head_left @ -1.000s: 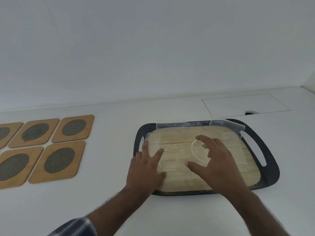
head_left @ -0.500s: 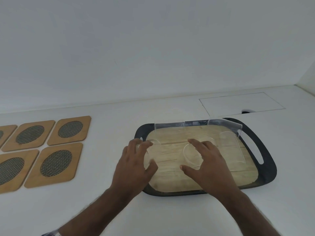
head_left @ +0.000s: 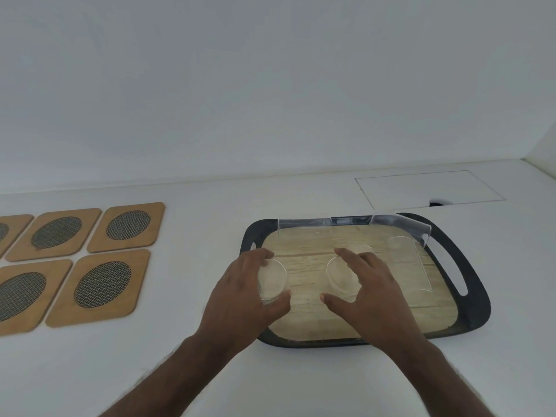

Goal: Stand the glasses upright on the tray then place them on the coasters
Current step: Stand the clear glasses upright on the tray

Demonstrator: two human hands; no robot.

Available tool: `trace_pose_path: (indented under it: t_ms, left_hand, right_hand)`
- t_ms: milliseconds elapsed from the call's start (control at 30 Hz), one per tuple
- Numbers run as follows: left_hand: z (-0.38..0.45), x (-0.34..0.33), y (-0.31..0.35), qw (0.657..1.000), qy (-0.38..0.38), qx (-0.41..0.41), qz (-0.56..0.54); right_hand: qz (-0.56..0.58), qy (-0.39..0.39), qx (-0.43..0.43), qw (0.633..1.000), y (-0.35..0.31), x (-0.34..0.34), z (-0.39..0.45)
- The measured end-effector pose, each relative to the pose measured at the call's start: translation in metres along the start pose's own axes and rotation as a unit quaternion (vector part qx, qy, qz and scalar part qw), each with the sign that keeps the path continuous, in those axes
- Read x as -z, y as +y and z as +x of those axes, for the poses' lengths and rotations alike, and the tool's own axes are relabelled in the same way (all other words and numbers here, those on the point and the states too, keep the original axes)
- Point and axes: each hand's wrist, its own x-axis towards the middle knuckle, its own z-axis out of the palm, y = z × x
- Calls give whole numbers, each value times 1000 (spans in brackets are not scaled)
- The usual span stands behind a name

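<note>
Clear glasses (head_left: 403, 260) in tray (head_left: 469, 296), hands (head_left: 240, 296) on two.

Both forearms extend forward from the near edge of the table, bare to the bottom of the frame. The left hand (head_left: 245, 291) sits at the left edge of the tray (head_left: 469, 299), fingers curled and thumb opposed, gripping the left glass (head_left: 272, 279). The right hand (head_left: 371, 291) is held over the tray centre, palm down, fingers spread and slightly bent, thumb extended toward the left. Its fingers lie across the middle glass (head_left: 338, 273); firm contact cannot be confirmed.
</note>
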Motion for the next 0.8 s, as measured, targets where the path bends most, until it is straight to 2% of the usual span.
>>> trace_pose_path:
  t_ms: [800]
  left_hand:
    - [2, -14, -1, 999, -9, -50, -14]
  right_hand:
    - [-23, -42, 0, 999, 7, -4, -5]
